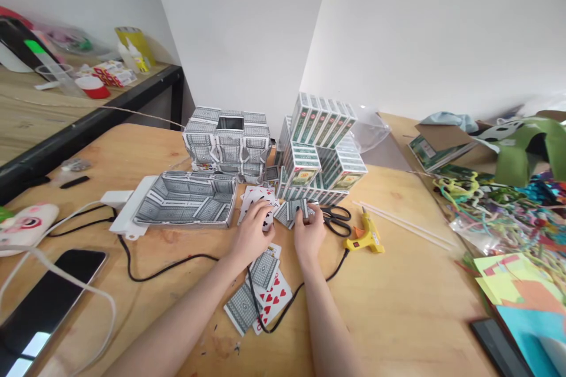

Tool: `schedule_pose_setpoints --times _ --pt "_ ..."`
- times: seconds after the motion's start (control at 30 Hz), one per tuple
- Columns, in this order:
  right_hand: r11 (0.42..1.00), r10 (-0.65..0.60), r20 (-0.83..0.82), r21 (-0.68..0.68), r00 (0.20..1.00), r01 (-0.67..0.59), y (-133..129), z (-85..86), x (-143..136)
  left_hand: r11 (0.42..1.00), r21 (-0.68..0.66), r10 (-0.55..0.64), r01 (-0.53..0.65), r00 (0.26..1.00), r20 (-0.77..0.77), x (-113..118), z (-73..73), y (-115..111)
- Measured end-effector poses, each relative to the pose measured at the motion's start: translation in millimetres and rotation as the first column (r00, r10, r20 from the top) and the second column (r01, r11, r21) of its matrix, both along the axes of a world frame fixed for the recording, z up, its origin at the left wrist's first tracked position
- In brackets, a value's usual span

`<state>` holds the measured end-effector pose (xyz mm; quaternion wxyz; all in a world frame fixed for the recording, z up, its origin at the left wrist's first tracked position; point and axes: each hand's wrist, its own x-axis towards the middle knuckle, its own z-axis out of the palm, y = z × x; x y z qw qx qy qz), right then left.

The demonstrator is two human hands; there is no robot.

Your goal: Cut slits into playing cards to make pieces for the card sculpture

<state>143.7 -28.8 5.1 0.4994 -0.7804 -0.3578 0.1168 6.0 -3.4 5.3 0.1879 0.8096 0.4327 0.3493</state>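
My left hand [254, 227] is closed with bent fingers over a playing card [268, 222] with black pips. Just behind it lie face-up playing cards [247, 197]. My right hand [309, 230] has its fingers curled onto grey-backed playing cards [287, 212]; how many it grips is hidden. Nearer to me, between my forearms, a loose group of cards includes a red heart card [276, 297] and grey-backed cards [241, 309]. Black scissors [338, 225] and a yellow glue gun [367, 235] lie to the right of my right hand.
Behind stand a structure built of grey cards [225, 144] and stacked card boxes [305, 156]. An open card-covered tray [186, 224] and white power strip [130, 215] are at left. The black cord [177, 260] crosses the table. Glue sticks [407, 224] and craft scraps [499, 212] lie right.
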Motion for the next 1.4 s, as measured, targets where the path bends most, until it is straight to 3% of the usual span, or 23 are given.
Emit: schedule_pose_setpoints --times 0.27,0.57,0.83,1.1,1.4 --pt "0.998 -0.029 -0.052 0.058 0.998 0.032 0 -1.5 2 0.997 0.078 0.018 -0.025 0.995 0.099 1 -0.6 1" --pt "0.986 -0.001 -0.241 0.164 0.971 0.042 3 -7.5 6 0.999 0.008 0.034 -0.035 0.991 0.133 0 0.2 4" --pt "0.969 -0.012 -0.26 0.235 0.965 0.075 4 -8.7 8 0.998 -0.01 0.064 -0.063 0.979 0.191 -1 1.8 4" --pt "0.948 0.148 -0.325 0.315 0.934 -0.04 4 -1.0 1 0.994 -0.033 0.11 -0.105 0.963 0.244 -2 1.8 1" --pt "0.953 0.226 -0.385 0.279 0.895 -0.121 -6 -0.8 -12 0.981 -0.145 0.178 -0.131 0.904 0.389 -12 5.1 -6"
